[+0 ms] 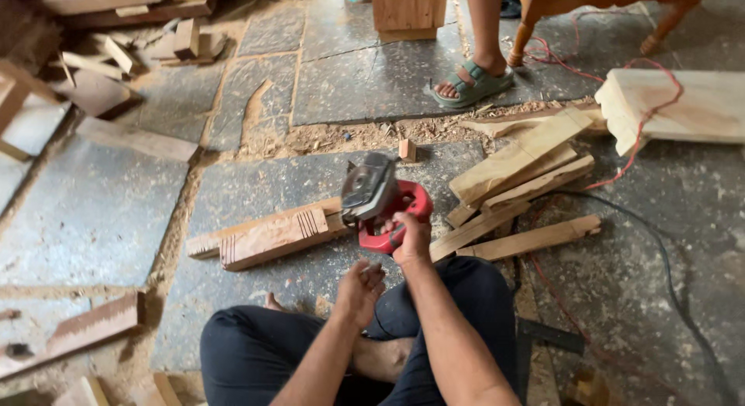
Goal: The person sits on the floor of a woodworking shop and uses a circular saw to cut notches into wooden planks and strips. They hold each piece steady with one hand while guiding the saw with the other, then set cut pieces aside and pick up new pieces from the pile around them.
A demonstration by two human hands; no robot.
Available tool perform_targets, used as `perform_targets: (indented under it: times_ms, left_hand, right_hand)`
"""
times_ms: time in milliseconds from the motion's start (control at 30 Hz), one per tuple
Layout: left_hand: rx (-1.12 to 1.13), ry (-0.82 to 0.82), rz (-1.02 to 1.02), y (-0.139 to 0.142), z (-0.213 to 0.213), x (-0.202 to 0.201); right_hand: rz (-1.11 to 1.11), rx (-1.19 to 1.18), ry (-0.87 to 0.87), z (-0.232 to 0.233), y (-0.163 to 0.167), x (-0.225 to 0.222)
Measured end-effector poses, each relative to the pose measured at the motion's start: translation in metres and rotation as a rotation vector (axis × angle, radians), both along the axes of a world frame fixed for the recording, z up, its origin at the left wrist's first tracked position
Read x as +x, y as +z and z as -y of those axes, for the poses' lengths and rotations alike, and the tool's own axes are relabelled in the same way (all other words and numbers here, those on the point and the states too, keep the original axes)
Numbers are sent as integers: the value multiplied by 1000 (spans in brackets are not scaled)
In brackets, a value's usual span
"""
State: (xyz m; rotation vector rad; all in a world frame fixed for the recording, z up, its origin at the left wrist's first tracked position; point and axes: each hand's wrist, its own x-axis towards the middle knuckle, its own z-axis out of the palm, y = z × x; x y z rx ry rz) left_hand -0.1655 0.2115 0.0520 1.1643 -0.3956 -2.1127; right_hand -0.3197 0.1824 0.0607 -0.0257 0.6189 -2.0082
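I sit on a stone floor with my legs folded. My right hand (413, 237) grips the red handle of an electric power saw (380, 200) that rests on the end of a notched wooden block (273, 235). My left hand (359, 289) hovers loosely curled just below the tool, holding nothing that I can make out. A black cord (660, 251) runs off to the right across the floor.
Several cut planks (518, 173) lie right of the saw, and a thick pale board (683, 103) with a red cable sits at far right. Another person's sandalled foot (472, 84) stands beyond, beside furniture legs. Wood scraps (116, 57) and sawdust litter the left and far floor.
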Motion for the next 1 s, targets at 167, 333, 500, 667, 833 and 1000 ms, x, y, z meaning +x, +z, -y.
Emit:
perform_targets:
  times_ms: [167, 333, 500, 667, 833, 1000]
  left_hand:
    - [106, 38, -199, -6, 26, -16]
    - [-102, 76, -518, -50, 0, -15]
    - [-135, 55, -534, -89, -45, -9]
    - [-88, -45, -442, -90, -38, 28]
    - [-77, -28, -453, -61, -29, 28]
    - [-124, -162, -319, -62, -48, 3]
  right_hand:
    - [-818, 66, 87, -36, 34, 36]
    - [-1585, -133, -119, -91, 40, 63]
    - [-1664, -158, -111, -140, 32, 76]
    - [-1350, 202, 262, -170, 23, 94]
    - [-1431, 323, 367, -206, 38, 86]
    - [-1755, 472, 553, -254, 60, 48]
